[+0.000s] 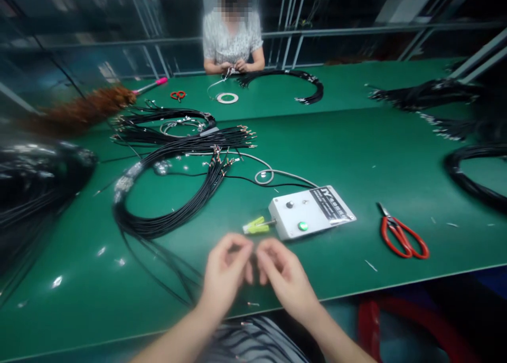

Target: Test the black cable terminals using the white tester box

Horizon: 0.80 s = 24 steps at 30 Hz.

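Observation:
My left hand (pixel 225 270) and my right hand (pixel 283 273) meet near the front edge of the green table (pixel 356 157), fingers curled and pinched together around something small and dark that motion blur hides. Thin black wires run from my hands down toward my lap. Just beyond my fingers lies a white test box (pixel 311 212) with a lit green button and a yellow-green clip (pixel 256 226) at its left end. A large coil of black cables (pixel 170 194) with metal terminals lies to the left of the box.
Red-handled scissors (pixel 402 236) lie to the right of the box. More black cable bundles sit at the far right (pixel 475 178) and left edges. Across the table a person (pixel 233 36) handles cables, with a tape ring (pixel 227 97), small red scissors (pixel 178 94) and a feather duster (pixel 91 107) nearby.

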Each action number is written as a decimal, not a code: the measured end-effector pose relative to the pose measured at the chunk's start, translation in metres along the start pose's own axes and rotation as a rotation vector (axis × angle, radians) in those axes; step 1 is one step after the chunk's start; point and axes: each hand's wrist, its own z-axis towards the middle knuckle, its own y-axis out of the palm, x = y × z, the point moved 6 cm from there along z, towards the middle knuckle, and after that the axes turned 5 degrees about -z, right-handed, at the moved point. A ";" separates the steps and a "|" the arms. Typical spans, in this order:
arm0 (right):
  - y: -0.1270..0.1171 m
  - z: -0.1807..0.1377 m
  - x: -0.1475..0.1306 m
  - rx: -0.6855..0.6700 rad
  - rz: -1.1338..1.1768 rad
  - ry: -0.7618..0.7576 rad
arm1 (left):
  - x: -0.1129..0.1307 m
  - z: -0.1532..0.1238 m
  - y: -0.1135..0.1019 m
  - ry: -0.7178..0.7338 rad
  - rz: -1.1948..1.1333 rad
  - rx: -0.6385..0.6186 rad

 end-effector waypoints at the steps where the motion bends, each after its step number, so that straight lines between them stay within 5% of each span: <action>1: -0.002 0.000 -0.003 0.000 -0.075 -0.026 | -0.001 -0.001 -0.001 0.010 0.019 0.000; 11: -0.025 -0.010 -0.027 0.133 -0.715 -0.308 | -0.007 -0.006 -0.003 0.116 0.189 -0.002; 16: -0.014 -0.007 -0.045 0.010 -1.038 -0.516 | 0.004 -0.009 0.000 0.214 0.351 -0.055; 20: -0.004 -0.004 -0.051 -0.077 -1.139 -0.692 | 0.021 -0.015 0.002 0.417 0.604 -0.138; 24: -0.020 0.000 -0.062 0.067 -1.160 -0.746 | 0.025 -0.005 -0.013 0.402 0.622 -0.082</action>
